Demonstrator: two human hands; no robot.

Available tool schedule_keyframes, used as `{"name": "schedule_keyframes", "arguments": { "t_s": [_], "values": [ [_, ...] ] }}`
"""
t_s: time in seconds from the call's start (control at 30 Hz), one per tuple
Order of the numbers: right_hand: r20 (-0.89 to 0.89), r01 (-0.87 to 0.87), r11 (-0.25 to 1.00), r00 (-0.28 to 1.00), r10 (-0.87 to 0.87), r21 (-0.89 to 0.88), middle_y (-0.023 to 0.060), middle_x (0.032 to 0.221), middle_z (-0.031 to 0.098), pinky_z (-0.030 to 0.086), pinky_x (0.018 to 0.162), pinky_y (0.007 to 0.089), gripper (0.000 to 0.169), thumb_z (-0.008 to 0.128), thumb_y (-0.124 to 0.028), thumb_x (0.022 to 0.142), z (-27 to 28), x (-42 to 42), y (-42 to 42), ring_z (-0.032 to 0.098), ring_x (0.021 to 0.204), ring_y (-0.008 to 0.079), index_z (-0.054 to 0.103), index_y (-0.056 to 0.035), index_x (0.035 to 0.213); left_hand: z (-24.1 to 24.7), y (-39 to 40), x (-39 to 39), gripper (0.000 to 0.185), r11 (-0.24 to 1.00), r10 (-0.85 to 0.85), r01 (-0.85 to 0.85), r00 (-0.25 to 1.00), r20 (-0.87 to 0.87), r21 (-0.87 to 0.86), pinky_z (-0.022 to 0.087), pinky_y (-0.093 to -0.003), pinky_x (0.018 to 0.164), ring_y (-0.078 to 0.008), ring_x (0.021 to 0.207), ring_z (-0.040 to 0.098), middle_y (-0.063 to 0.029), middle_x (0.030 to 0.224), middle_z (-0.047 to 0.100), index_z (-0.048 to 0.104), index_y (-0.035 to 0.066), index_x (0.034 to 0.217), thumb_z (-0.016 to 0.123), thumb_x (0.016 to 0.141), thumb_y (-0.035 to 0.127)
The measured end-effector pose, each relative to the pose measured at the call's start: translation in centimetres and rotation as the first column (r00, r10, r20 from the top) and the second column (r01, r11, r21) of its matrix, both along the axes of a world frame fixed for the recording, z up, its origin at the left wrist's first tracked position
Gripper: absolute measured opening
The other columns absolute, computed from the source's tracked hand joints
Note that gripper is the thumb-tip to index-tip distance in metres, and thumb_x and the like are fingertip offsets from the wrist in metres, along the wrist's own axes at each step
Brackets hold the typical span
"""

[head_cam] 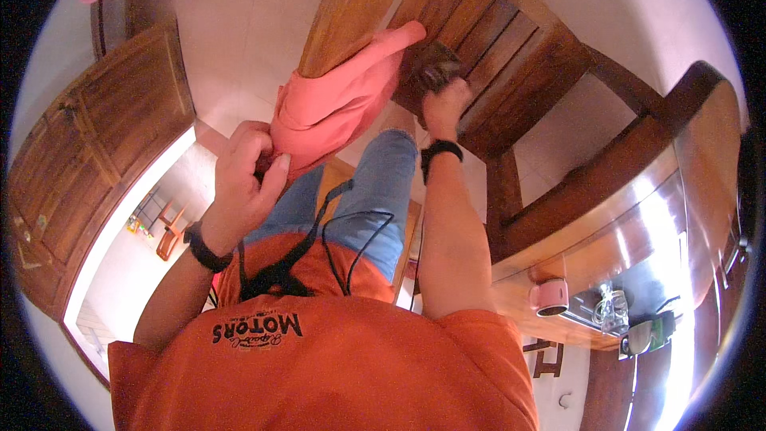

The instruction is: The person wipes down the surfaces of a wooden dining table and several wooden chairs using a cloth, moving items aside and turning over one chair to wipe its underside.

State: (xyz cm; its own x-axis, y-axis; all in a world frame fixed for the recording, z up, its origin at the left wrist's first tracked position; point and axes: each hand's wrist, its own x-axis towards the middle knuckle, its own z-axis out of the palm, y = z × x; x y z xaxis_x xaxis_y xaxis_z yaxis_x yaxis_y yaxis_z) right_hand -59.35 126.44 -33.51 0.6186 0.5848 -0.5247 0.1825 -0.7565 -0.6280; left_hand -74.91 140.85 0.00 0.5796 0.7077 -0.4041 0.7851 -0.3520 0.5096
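Note:
A pink cloth garment (335,108) hangs in front of me, its upper part lying around the end of a wooden board (353,6). My left hand (248,173) pinches the cloth's near lower edge between thumb and fingers. To the right of the cloth, my right hand (446,105) is closed around the handle of a dark, blurred object (434,69), which looks like a brush or an iron. That object is held beside the cloth's right edge, over a slatted wooden chair (508,60). Whether it touches the cloth I cannot tell.
A wooden table (514,275) on the right bears a pink mug (550,297), a glass jug (611,309) and other items. Wooden door panels (90,155) stand at the left beside a bright opening. A black cord (359,215) hangs over my lap.

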Motion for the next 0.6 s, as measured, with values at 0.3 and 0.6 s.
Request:
{"name": "schedule_keyframes", "arguments": {
  "t_s": [0.3,0.6],
  "values": [
    [-0.168,0.540,0.793,0.786,-0.595,-0.283,0.0283,0.114,0.051,0.041,0.094,0.0411,0.059,0.069,-0.011,0.074,-1.2,5.3,-13.8,0.053,0.106,0.0331,0.040,0.0164,0.118,-0.7,0.0,-1.2,0.017,1.000,-0.015,0.014,0.995,0.097,0.019,0.043,-0.0394,0.063,-0.0334,0.071,0.052,-0.0159,0.082,0.050,0.047,0.001,0.086,0.062,0.084,0.011],
    [-0.178,0.594,0.797,0.778,-0.603,-0.104,0.0167,0.100,0.057,0.049,0.074,0.0378,0.041,0.061,-0.013,0.080,17.8,2.6,-4.7,0.059,0.087,0.0256,0.046,0.0045,0.113,-1.2,5.7,-2.7,0.031,0.875,-0.444,0.473,0.869,0.218,-0.105,0.046,-0.0478,0.069,-0.0399,0.080,0.058,-0.0217,0.086,0.057,0.048,0.000,0.087,0.053,0.094,0.030]
  ]
}}
